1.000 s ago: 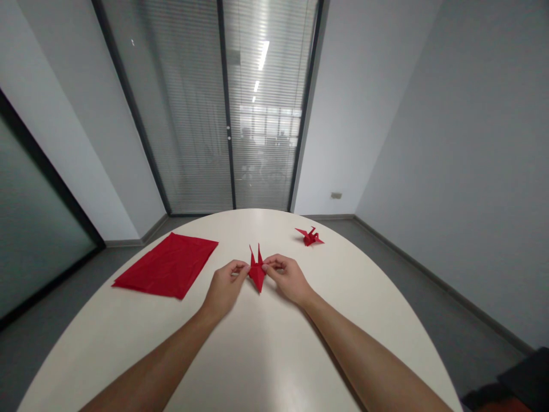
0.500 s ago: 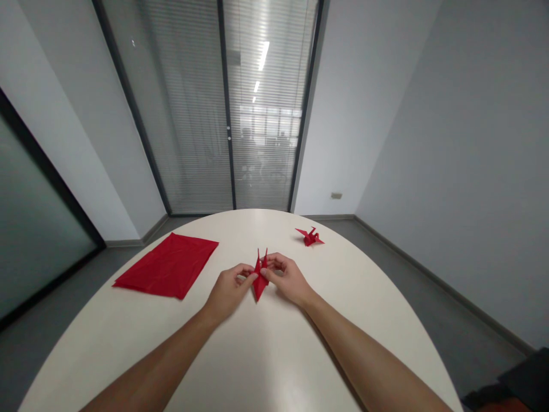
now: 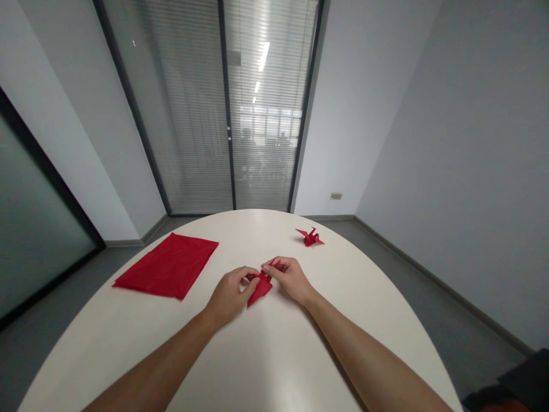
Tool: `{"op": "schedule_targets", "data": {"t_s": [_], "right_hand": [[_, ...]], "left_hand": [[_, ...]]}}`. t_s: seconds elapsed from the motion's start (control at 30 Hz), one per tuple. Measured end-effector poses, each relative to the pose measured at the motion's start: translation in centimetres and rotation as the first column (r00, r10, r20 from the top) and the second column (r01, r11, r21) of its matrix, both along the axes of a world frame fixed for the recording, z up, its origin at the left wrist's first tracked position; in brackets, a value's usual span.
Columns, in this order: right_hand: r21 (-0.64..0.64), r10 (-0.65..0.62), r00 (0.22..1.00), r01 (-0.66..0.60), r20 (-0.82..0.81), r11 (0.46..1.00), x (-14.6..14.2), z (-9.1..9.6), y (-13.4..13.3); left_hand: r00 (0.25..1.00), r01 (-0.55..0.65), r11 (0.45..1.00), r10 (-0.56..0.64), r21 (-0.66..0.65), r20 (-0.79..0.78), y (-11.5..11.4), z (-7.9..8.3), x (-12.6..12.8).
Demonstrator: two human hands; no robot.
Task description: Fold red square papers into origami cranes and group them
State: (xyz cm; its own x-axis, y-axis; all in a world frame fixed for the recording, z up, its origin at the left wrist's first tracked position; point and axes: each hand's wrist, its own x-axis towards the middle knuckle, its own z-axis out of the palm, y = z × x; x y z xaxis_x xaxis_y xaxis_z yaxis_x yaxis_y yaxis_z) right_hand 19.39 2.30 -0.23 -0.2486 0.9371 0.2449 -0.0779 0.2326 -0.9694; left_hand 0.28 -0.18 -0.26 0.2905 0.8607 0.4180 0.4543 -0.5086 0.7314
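A folded red origami paper piece [image 3: 260, 289] is held between both hands just above the middle of the table. My left hand [image 3: 231, 293] pinches its left side between thumb and fingers. With thumb and fingertips, my right hand [image 3: 290, 278] grips a narrow point at the upper right of the piece. The lower part narrows to a tip pointing down and left. My fingers hide much of its upper part.
A finished red paper crane [image 3: 310, 237] stands at the back right of the round white table [image 3: 266, 366]. Red square paper [image 3: 169, 268] lies flat on the left. A glass door [image 3: 227, 114] with blinds is beyond the table.
The origami piece has turned, its lower tip swinging left and its upper part leaning right. Its two upright points no longer show. My right fingers have shifted onto the upper end.
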Motion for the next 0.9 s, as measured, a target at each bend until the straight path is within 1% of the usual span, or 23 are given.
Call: {"op": "schedule_targets", "data": {"t_s": [0.17, 0.33, 0.47, 0.57, 0.63, 0.77, 0.9], "right_hand": [[-0.009, -0.046, 0.998, 0.046, -0.033, 0.999, 0.2, -0.2, 0.3], [-0.004, -0.063, 0.998, 0.063, -0.018, 0.998, 0.3, -0.3, 0.5], [0.005, -0.139, 0.990, 0.139, -0.036, 0.990, 0.6, -0.4, 0.9], [-0.022, -0.173, 0.981, 0.172, -0.086, 0.985, 1.0, -0.5, 1.2], [-0.048, -0.155, 0.982, 0.151, -0.105, 0.987, 1.1, -0.6, 1.1], [-0.054, -0.052, 0.996, 0.048, -0.077, 0.997, 0.8, -0.6, 0.7], [-0.062, 0.023, 0.999, -0.026, -0.042, 0.998, 0.4, -0.6, 0.4]], "left_hand": [[1.000, -0.011, 1.000, 0.011, -0.011, -0.003, 0.1, -0.1, 0.0], [0.999, 0.004, 0.998, -0.002, -0.061, 0.034, 0.0, -0.1, -0.1], [1.000, 0.004, 0.997, -0.003, -0.075, 0.025, 0.0, -0.1, 0.0], [1.000, -0.019, 0.998, 0.020, -0.066, 0.023, 0.0, -0.1, 0.0], [0.998, -0.038, 0.997, 0.041, -0.066, 0.047, 0.0, -0.2, 0.0], [0.989, -0.089, 0.994, 0.096, -0.063, 0.109, 0.1, -0.3, 0.0], [0.988, -0.093, 0.994, 0.100, -0.058, 0.116, 0.2, -0.4, -0.1]]}}
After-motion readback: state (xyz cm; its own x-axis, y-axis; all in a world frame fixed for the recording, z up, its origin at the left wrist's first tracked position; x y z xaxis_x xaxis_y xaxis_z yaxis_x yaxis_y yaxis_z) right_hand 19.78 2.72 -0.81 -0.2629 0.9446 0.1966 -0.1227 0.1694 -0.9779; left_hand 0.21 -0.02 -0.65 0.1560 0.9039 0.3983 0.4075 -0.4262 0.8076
